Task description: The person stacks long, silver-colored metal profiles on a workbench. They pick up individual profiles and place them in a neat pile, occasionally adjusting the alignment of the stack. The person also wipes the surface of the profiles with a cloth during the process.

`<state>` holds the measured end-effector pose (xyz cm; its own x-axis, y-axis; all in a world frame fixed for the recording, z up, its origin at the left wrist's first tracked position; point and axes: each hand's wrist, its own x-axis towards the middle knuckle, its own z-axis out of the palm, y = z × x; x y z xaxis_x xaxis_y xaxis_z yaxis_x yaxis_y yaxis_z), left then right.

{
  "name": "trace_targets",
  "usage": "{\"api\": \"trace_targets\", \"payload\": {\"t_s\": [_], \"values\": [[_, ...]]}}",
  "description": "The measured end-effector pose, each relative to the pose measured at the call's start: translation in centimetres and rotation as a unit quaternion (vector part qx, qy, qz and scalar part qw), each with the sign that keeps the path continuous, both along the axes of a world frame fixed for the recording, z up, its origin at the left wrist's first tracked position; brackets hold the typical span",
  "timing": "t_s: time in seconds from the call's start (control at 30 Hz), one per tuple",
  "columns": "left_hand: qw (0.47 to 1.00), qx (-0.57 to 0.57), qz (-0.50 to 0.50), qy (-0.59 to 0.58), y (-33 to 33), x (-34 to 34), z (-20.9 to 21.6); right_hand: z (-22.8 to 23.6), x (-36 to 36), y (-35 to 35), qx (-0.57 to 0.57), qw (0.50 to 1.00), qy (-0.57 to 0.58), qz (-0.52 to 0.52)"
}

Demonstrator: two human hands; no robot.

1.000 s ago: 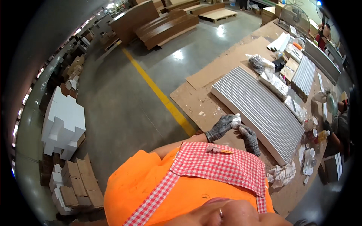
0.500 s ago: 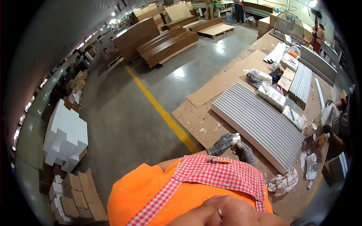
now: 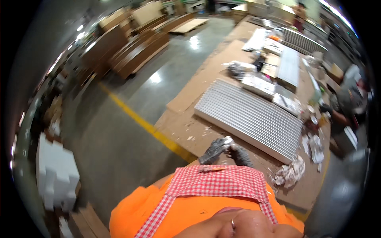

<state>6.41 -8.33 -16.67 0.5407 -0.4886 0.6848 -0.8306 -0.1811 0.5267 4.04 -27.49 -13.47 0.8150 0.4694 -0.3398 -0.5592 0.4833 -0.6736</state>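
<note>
near the bottom middle of the head view, just above a red-and-white checked apron [image 3: 216, 186] worn over an orange shirt [image 3: 158, 210], both gloved hands meet over the cardboard-covered table [image 3: 186, 127]. left hand [image 3: 213, 150], in a grey glove, curls its fingers around a small white crumpled piece [image 3: 228, 140], pinching it from the left. right hand [image 3: 240, 154], also grey-gloved, closes on the same piece from the right, fingers pressed together against it. the piece sits between the two hands, just above the table's near edge. just beyond the hands lies a long white ribbed panel [image 3: 254, 117], angled from near right to far left. a crumpled wad of white wrapping [image 3: 289, 174] lies to the right of the hands, near the panel's near corner. farther along the table are more white panels and plastic-wrapped packs [image 3: 258, 85]. another person [image 3: 345, 103] stands at the right side of the table. to the left, a yellow line [image 3: 135, 117] crosses the grey floor.
</note>
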Motion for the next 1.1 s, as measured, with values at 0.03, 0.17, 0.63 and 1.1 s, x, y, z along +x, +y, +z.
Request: {"api": "trace_targets", "payload": {"t_s": [0.03, 0.17, 0.63, 1.1], "values": [[0.998, 0.02, 0.0, 0.06, -0.5, 0.0, 0.6, -0.9, 0.2, -0.2, 0.011, 1.0, 0.015, -0.018], [0.969, 0.067, 0.032, 0.237, 1.5, 0.2, -0.1, 1.9, -0.1, 0.9, -0.036, 0.996, 0.053, -0.055], [0.942, 0.229, 0.245, 0.012, 6.4, 21.2, 4.3, 2.3, -0.5, -7.2, 0.058, 0.913, -0.02, -0.402], [0.872, 0.382, 0.305, 0.011, 4.3, 23.4, 1.2, -4.6, 7.1, -19.0, -0.169, 0.859, 0.004, -0.483]]}}
